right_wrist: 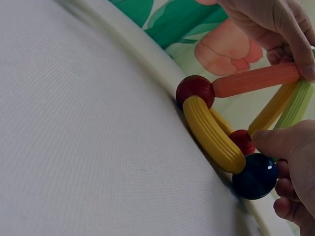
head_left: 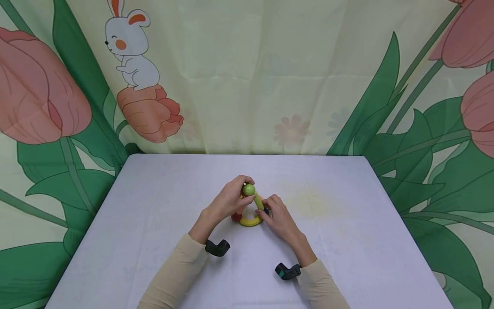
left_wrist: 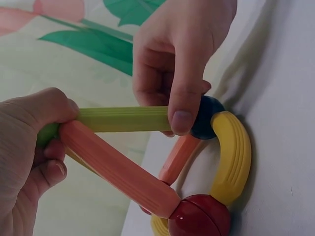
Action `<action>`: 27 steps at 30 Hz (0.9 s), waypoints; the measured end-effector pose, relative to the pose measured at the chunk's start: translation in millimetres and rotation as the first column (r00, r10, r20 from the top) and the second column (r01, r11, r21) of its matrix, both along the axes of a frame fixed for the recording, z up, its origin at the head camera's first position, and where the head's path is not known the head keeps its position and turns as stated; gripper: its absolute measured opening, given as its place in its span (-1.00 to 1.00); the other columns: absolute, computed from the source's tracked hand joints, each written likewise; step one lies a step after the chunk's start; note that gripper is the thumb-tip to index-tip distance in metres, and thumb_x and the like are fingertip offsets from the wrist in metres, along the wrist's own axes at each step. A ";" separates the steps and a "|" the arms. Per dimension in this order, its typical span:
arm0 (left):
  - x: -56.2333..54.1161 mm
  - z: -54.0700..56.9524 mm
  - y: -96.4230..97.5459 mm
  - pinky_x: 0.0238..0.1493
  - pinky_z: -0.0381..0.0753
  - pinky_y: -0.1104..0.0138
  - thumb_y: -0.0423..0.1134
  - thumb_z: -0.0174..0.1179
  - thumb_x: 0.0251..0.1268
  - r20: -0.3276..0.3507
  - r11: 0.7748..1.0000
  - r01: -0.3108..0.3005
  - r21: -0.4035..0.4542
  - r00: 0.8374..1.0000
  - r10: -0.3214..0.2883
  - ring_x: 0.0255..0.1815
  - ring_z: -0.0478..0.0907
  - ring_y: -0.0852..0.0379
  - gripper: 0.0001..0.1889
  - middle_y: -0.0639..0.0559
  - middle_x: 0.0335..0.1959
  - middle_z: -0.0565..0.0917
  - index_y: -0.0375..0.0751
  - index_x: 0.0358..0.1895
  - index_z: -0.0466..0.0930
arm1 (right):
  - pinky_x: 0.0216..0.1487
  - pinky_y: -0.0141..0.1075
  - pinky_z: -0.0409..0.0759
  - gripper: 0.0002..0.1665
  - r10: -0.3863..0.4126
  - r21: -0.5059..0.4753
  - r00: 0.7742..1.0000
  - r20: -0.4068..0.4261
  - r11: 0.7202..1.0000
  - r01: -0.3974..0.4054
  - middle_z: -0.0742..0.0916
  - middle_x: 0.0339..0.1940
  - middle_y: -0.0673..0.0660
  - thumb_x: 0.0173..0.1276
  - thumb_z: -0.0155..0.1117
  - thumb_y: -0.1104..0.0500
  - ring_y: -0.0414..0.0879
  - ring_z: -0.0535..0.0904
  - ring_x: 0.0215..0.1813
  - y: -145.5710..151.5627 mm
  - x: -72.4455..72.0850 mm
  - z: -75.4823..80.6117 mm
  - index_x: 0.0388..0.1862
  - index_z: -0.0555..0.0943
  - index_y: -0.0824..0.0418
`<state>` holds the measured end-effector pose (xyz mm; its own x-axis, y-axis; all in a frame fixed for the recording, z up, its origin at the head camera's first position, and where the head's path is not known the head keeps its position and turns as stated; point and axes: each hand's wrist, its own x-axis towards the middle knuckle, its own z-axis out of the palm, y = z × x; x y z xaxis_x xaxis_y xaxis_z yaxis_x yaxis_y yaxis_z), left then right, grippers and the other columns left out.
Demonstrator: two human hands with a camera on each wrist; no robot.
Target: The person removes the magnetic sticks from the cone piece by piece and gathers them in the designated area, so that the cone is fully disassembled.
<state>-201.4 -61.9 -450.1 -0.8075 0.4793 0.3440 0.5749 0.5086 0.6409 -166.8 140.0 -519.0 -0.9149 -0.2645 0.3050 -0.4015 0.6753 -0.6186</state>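
Observation:
A frame of toy building rods and balls stands on the table. At its top, my left hand (head_left: 227,199) grips a green ball (head_left: 248,189). From that ball a light green rod (left_wrist: 123,119) runs down to a dark blue ball (right_wrist: 256,176). The fingers and thumb of my right hand (head_left: 281,219) pinch the rod's lower end beside the blue ball. An orange rod (left_wrist: 120,167) slopes from the top to a red ball (left_wrist: 199,216). Between the red and blue balls lies a curved yellow rod (left_wrist: 234,157). Behind it are a second red ball (right_wrist: 242,141) and a straight yellow rod (right_wrist: 273,109).
A white cloth covers the table (head_left: 185,180). Behind it hangs a curtain (head_left: 239,77) printed with tulips, leaves and a rabbit. A black wrist camera (head_left: 218,248) sits on the left wrist, and another camera (head_left: 287,271) on the right.

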 end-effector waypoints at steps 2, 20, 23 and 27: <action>-0.6 -0.2 -0.6 -0.09 0.70 0.30 -0.38 0.38 0.19 -0.008 1.000 0.001 0.005 1.000 -0.001 -0.13 0.60 0.11 -0.61 -0.08 -0.05 0.62 -0.27 0.06 0.48 | -0.15 -0.32 0.60 -0.73 -0.001 0.002 1.000 -0.003 1.000 0.001 0.56 -0.25 0.03 0.29 0.45 0.17 -0.19 0.51 -0.18 -0.4 -0.1 -0.3 -0.10 0.67 0.26; -0.3 1.6 -5.6 -0.27 0.59 0.42 -0.33 0.31 0.31 0.046 0.999 -0.006 0.033 0.999 0.004 -0.28 0.51 0.15 -0.63 -0.07 -0.17 0.62 -0.28 0.13 0.46 | -0.07 -0.28 0.64 -0.74 -0.012 -0.001 1.000 0.020 1.000 0.012 0.56 -0.23 0.01 0.28 0.46 0.18 -0.21 0.51 -0.15 -2.0 -0.1 -2.3 -0.09 0.66 0.25; -0.7 1.2 -6.5 -0.30 0.57 0.45 -0.32 0.31 0.32 0.039 0.999 -0.008 0.041 0.999 0.007 -0.31 0.49 0.16 -0.63 -0.05 -0.22 0.61 -0.29 0.13 0.46 | -0.08 -0.29 0.63 -0.73 -0.019 0.001 1.000 0.019 1.000 0.019 0.56 -0.23 0.00 0.28 0.46 0.17 -0.21 0.51 -0.16 -2.2 0.2 -2.7 -0.09 0.66 0.24; -1.5 1.2 -8.3 -0.30 0.58 0.43 -0.30 0.33 0.31 0.040 0.998 -0.022 0.059 0.999 0.019 -0.31 0.50 0.16 -0.60 -0.04 -0.22 0.62 -0.30 0.13 0.46 | -0.08 -0.27 0.64 -0.72 -0.027 0.004 1.000 0.017 1.000 0.026 0.56 -0.23 0.00 0.27 0.47 0.16 -0.22 0.52 -0.15 -2.4 0.4 -2.1 -0.09 0.66 0.24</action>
